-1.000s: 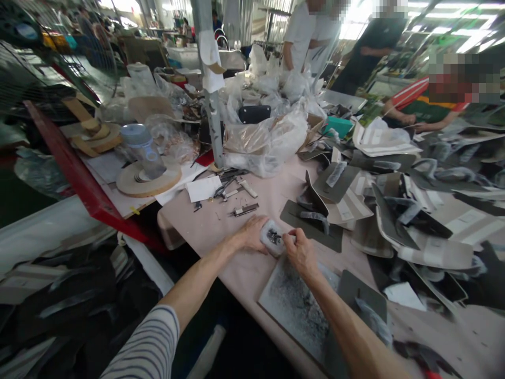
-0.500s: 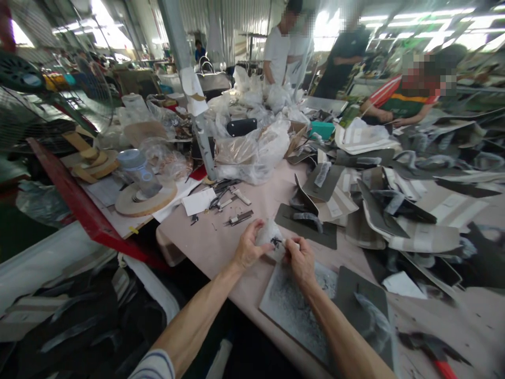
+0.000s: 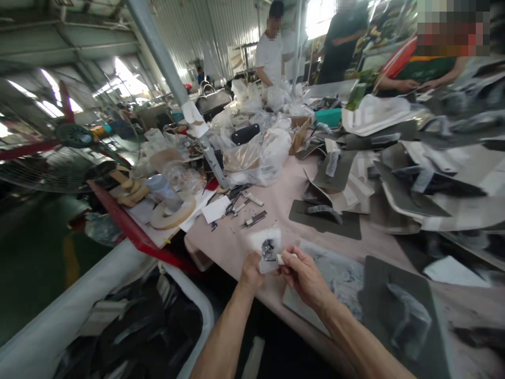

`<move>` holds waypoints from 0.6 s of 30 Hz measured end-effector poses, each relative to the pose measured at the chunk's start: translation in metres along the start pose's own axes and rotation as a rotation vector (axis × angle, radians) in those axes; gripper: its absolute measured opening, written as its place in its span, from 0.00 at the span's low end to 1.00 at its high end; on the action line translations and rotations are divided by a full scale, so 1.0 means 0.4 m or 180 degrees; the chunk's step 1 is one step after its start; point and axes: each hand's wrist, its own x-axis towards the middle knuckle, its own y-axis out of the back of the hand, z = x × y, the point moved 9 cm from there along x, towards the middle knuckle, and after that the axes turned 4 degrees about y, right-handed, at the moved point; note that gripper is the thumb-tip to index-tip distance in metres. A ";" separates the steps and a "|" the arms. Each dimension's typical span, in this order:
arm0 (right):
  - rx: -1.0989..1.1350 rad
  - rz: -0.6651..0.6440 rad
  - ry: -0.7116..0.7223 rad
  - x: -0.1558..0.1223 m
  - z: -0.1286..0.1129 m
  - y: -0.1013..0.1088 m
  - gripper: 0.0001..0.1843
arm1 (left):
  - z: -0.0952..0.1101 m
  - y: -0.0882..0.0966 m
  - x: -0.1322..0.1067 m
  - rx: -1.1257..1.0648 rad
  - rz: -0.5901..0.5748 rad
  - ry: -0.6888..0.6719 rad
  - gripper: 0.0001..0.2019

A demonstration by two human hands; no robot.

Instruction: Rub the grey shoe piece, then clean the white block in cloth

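My left hand (image 3: 251, 271) is closed on the lower edge of a small clear plastic bag (image 3: 266, 247) with small dark metal parts inside, lifted just above the near edge of the pinkish table (image 3: 232, 245). My right hand (image 3: 303, 273) pinches the bag's right side, a small white piece between thumb and fingers. Below my right hand lies a grey scuffed board (image 3: 335, 273).
Dark grey cut sheets (image 3: 325, 221) and pale ones pile up on the right. Metal tools (image 3: 254, 218), a paper slip (image 3: 216, 209), a tape roll (image 3: 171, 213) and plastic bags (image 3: 260, 152) lie beyond. A fan (image 3: 59, 158) stands left. Other people work at the far end.
Both hands lifted the bag off the table and drew it toward me. The camera tilted up and to the left, so the table shifted right in view.
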 end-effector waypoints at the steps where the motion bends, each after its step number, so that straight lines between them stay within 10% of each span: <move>1: 0.0167 -0.0096 -0.0053 -0.013 0.011 -0.039 0.24 | 0.015 0.013 -0.023 0.0013 0.0086 -0.0001 0.33; 8: -0.0119 -0.0879 -0.0314 -0.090 0.087 -0.228 0.25 | 0.162 0.099 -0.215 0.0195 0.0334 -0.0316 0.47; 18: -0.1685 -0.0646 0.1344 -0.117 0.023 -0.367 0.15 | 0.297 0.220 -0.383 0.1214 0.1045 -0.1303 0.42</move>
